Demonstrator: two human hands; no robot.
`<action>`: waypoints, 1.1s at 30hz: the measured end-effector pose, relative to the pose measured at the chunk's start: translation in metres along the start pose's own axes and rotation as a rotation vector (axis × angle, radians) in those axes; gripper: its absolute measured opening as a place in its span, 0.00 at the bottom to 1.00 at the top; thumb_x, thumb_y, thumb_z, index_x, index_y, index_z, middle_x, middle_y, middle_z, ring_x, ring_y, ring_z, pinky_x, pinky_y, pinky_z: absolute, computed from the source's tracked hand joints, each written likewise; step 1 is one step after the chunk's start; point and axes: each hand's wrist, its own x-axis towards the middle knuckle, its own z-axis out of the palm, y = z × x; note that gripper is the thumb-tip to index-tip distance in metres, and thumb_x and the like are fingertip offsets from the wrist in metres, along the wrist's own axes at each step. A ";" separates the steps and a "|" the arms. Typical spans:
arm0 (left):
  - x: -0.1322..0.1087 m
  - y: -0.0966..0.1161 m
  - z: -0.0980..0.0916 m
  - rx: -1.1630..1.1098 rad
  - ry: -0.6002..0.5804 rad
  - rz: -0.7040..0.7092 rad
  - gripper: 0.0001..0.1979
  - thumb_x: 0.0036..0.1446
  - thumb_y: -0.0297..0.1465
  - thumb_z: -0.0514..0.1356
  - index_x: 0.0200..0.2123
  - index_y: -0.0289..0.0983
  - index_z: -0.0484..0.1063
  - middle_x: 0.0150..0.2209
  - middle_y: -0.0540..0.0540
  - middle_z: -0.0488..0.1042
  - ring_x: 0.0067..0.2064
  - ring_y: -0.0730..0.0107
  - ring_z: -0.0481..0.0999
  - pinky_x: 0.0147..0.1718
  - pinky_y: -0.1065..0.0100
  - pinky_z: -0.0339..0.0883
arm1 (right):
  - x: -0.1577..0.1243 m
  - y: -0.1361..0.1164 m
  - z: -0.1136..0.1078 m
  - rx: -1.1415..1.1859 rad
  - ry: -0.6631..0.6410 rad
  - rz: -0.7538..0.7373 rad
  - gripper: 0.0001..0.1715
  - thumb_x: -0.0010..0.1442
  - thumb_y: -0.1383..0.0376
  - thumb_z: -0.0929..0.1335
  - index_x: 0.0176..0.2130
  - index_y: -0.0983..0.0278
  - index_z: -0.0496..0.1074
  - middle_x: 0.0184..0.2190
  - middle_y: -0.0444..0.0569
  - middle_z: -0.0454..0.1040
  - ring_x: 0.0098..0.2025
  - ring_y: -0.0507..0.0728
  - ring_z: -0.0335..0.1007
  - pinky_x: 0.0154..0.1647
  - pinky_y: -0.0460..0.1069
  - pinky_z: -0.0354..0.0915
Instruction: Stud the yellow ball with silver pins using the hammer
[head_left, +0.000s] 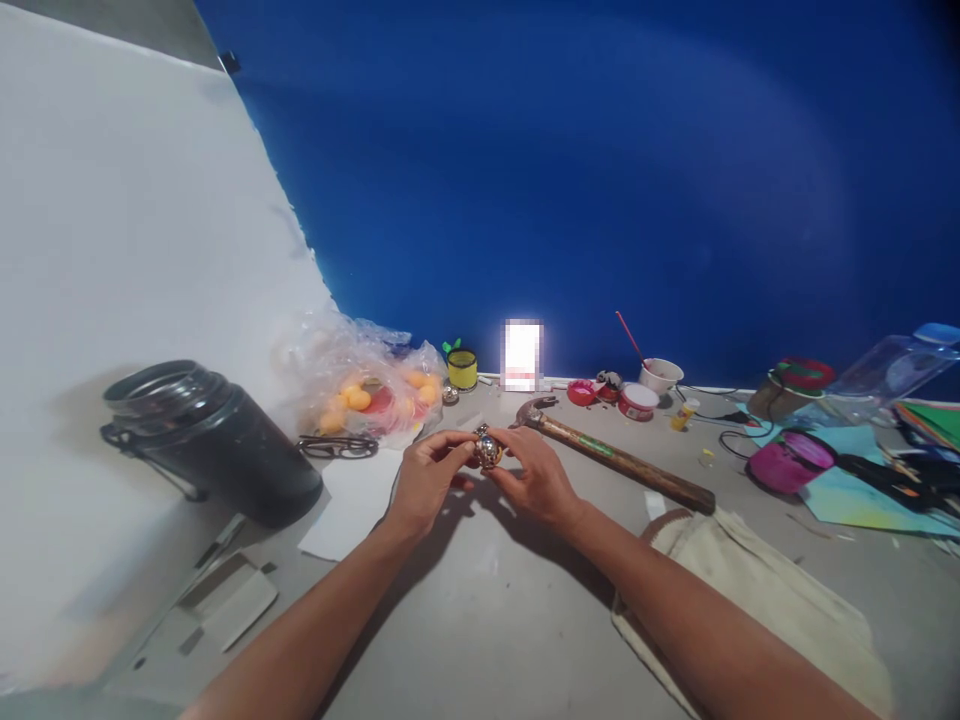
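Observation:
Between my two hands, above the grey tabletop, is a small shiny round metal piece (489,450) with a patterned surface and a bit of gold colour at its edge; its exact kind is too small to tell. My left hand (427,475) pinches it from the left with thumb and fingers. From the other side my right hand (538,475) grips it, fingers curled. Just beyond my right hand lies a claw hammer (622,455) with a worn wooden handle. Part of the metal piece is hidden by my fingertips.
At left stand a dark flask (225,450), eyeglasses (341,447) and a plastic bag with orange balls (360,390). A yellow cup (462,370), red tub (637,400) and white cup (661,376) line the blue wall. A cream cloth (757,600) and pink roll (791,462) lie right.

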 end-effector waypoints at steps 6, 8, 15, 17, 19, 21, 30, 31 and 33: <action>0.000 -0.003 0.002 0.072 0.008 0.036 0.13 0.48 0.38 0.72 0.35 0.36 0.83 0.31 0.43 0.81 0.31 0.65 0.78 0.23 0.68 0.75 | 0.000 0.000 -0.001 0.016 -0.022 -0.014 0.19 0.65 0.65 0.71 0.55 0.62 0.75 0.45 0.57 0.80 0.45 0.64 0.73 0.48 0.59 0.69; 0.001 -0.004 0.001 0.049 -0.001 0.010 0.15 0.47 0.39 0.72 0.34 0.35 0.83 0.31 0.44 0.81 0.31 0.65 0.78 0.23 0.68 0.75 | 0.002 0.000 -0.002 0.100 -0.044 0.051 0.20 0.63 0.65 0.72 0.54 0.62 0.76 0.45 0.57 0.81 0.45 0.63 0.73 0.48 0.59 0.70; 0.006 -0.008 -0.004 -0.179 -0.078 -0.049 0.16 0.50 0.41 0.72 0.33 0.33 0.79 0.30 0.47 0.78 0.30 0.73 0.76 0.27 0.73 0.73 | 0.014 -0.001 -0.014 0.775 -0.299 0.496 0.20 0.62 0.56 0.71 0.52 0.59 0.78 0.45 0.50 0.80 0.42 0.58 0.75 0.40 0.52 0.72; 0.008 -0.010 -0.003 -0.260 -0.083 -0.105 0.13 0.55 0.38 0.70 0.35 0.33 0.79 0.31 0.45 0.79 0.30 0.72 0.77 0.27 0.72 0.74 | 0.017 0.000 -0.019 0.800 -0.329 0.527 0.21 0.62 0.55 0.71 0.51 0.60 0.77 0.43 0.50 0.79 0.41 0.57 0.75 0.38 0.51 0.71; 0.009 -0.012 -0.001 -0.345 -0.104 -0.213 0.10 0.60 0.34 0.66 0.37 0.31 0.78 0.33 0.41 0.80 0.31 0.69 0.80 0.29 0.70 0.76 | 0.019 0.000 -0.022 0.653 -0.298 0.514 0.22 0.59 0.58 0.73 0.52 0.61 0.76 0.43 0.50 0.79 0.41 0.58 0.74 0.36 0.50 0.70; 0.010 -0.014 0.002 -0.413 -0.145 -0.351 0.09 0.65 0.30 0.60 0.38 0.29 0.77 0.35 0.36 0.81 0.32 0.65 0.82 0.32 0.66 0.78 | 0.018 0.000 -0.024 0.422 -0.262 0.415 0.23 0.56 0.64 0.73 0.52 0.61 0.75 0.44 0.51 0.78 0.43 0.59 0.73 0.37 0.50 0.69; 0.013 -0.028 0.007 -0.569 -0.155 -0.571 0.16 0.72 0.31 0.50 0.36 0.31 0.72 0.34 0.35 0.81 0.34 0.61 0.84 0.40 0.58 0.81 | 0.010 0.000 -0.023 -0.162 -0.294 -0.040 0.25 0.57 0.72 0.71 0.54 0.62 0.74 0.46 0.56 0.74 0.48 0.64 0.66 0.48 0.57 0.66; 0.013 -0.029 0.006 -0.572 -0.160 -0.573 0.16 0.72 0.32 0.50 0.36 0.31 0.72 0.36 0.35 0.81 0.35 0.60 0.84 0.41 0.58 0.81 | 0.009 0.001 -0.022 -0.175 -0.299 -0.049 0.25 0.57 0.73 0.71 0.55 0.62 0.74 0.46 0.56 0.74 0.48 0.64 0.66 0.48 0.56 0.66; 0.014 -0.031 0.005 -0.573 -0.173 -0.563 0.15 0.72 0.32 0.50 0.36 0.31 0.72 0.37 0.34 0.81 0.37 0.59 0.84 0.42 0.57 0.81 | 0.009 0.003 -0.022 -0.190 -0.305 -0.055 0.27 0.57 0.74 0.71 0.55 0.61 0.74 0.46 0.55 0.73 0.47 0.63 0.65 0.47 0.56 0.66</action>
